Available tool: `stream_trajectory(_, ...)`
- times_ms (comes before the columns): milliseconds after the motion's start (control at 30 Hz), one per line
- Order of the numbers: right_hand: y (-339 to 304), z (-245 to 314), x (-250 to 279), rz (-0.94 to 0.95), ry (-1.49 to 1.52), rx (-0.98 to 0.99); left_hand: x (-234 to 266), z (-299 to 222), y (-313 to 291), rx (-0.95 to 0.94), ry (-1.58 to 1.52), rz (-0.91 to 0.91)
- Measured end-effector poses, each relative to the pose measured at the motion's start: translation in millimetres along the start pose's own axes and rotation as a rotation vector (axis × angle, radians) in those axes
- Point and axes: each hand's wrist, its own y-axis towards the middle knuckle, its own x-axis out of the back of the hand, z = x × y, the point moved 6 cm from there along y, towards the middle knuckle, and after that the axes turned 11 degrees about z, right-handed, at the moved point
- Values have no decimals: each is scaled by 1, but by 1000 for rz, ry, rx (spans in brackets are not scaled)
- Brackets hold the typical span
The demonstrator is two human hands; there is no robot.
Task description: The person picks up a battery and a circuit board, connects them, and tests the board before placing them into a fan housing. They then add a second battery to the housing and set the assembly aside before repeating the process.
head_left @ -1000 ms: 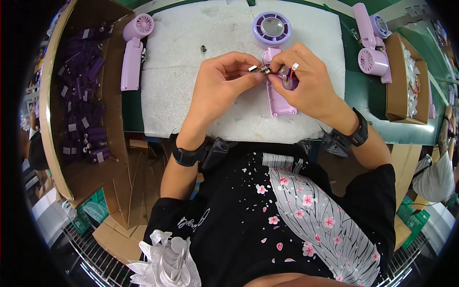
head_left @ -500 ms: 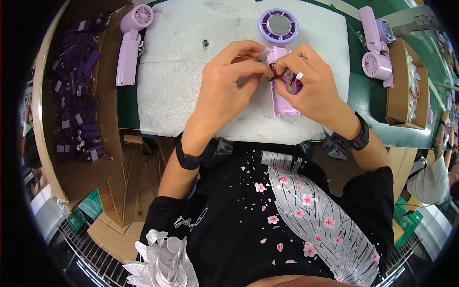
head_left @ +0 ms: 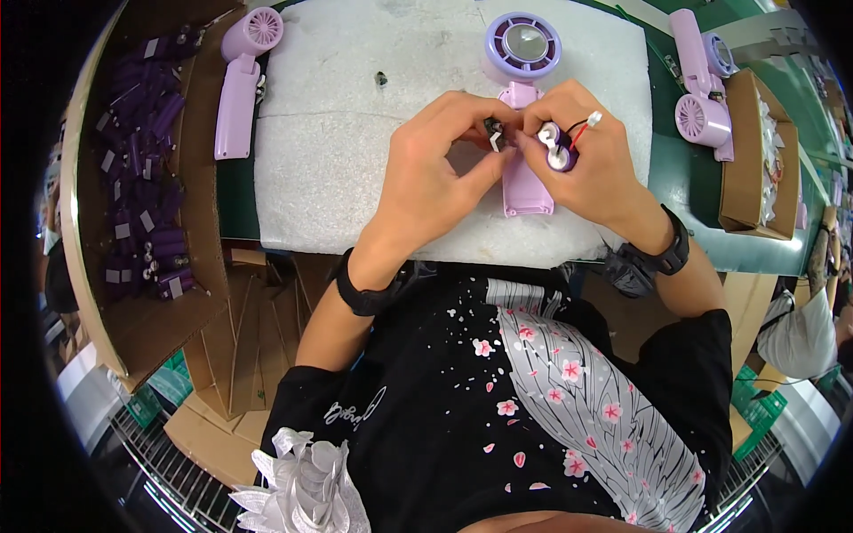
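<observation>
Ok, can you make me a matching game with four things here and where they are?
Things:
1. wired purple cylinders
2. small circuit board
3. round fan head
4. big cardboard box

Places:
a. beyond both hands
b. left of the white mat
c. in the right hand
d. in the left hand

Pairs: 1-c, 2-d, 3-a, 4-b

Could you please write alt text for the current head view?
The left hand holds a small dark component, the right hand a wired purple battery pack, over a pink shell on white foam; left, a box of purple batteries.
</observation>
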Motion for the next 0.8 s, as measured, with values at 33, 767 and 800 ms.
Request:
stream_trajectory(33, 0, -1, 0, -11, 4, 0, 1, 3, -2, 29, -45, -11)
stream_trajectory(767, -4, 4, 4, 57, 97, -73, 1, -11, -10, -150, 83, 50)
stream_trajectory(800, -4, 3, 4, 56, 97, -74, 1, -11, -10, -150, 82, 50)
